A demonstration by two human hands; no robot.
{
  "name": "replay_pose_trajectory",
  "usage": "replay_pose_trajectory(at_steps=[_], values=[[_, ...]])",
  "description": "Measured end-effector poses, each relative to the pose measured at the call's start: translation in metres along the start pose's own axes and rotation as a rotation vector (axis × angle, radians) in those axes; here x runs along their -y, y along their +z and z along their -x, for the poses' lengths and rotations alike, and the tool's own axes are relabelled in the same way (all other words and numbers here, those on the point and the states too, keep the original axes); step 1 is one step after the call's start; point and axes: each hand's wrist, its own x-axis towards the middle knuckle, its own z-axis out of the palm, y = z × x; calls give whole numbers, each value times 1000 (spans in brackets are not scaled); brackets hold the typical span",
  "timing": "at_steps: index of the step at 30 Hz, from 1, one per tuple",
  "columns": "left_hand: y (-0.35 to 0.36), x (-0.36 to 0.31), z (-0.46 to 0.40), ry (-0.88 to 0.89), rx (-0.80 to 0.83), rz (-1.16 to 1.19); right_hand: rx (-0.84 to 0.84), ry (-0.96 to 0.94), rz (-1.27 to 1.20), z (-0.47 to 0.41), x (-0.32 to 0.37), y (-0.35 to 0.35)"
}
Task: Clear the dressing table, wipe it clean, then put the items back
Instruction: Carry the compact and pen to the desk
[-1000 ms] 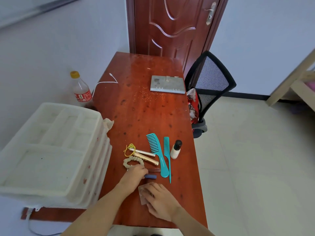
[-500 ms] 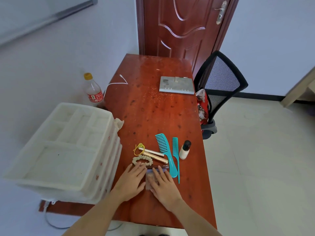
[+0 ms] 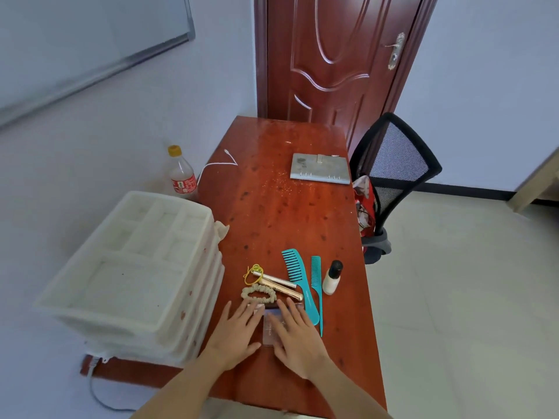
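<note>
1. Both hands lie flat on the red-brown dressing table [image 3: 281, 213], close to its near edge. The left hand [image 3: 236, 331] has its fingers straight and spread, palm down on the wood.
2. The right hand [image 3: 295, 337] lies just beside it, fingers straight too, pressing on a small pinkish packet [image 3: 270, 329]. There is faint print on the packet, too small to read.
3. Taking the packet as our mark: touching its far side lies a cream scrunchie [image 3: 258, 293], and the left fingertips reach nearly to it.
4. Beyond the scrunchie, a gold tube [image 3: 279, 287] and a silver tube [image 3: 276, 279] lie slantwise, with a yellow elastic band [image 3: 252, 273] looped at their far ends.
5. Right of the packet, a wide-tooth teal comb [image 3: 298, 279] and a fine-tooth teal comb [image 3: 316, 285] lie side by side, handles toward the near edge. The wide one carries small lettering on its handle, unreadable.
6. Further right stands a small white bottle [image 3: 332, 279] with a black cap, upright, no label showing.
7. Far beyond the packet, a flat grey device [image 3: 320, 169] and a white cable [image 3: 217, 163] lie on the table.
8. Left of the packet, a white plastic drawer unit [image 3: 136, 267] stands against the table's side; behind it is a bottle [image 3: 181, 176] with a yellow cap and red label, the writing illegible.
9. A black mesh chair [image 3: 393, 170] stands at the right side of the table.
</note>
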Motion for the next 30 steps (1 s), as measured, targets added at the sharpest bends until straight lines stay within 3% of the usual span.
replay_pose_trajectory(at_steps=[7,11,16,25,30], values=[[-34,-27,37,-286,-82,-30,-116,-165,40,-5,3,-36],[-64,-56,75,-549,-79,-35,-233,-351,66,-2,7,-57],[-110,-95,150,-765,-196,-136,-343,-639,-54,13,43,-105],[-227,-184,389,-1339,-325,-536,-592,-1227,-138,86,247,-209],[-275,-302,522,-1687,-213,-696,-624,-1479,-280,196,355,-248]])
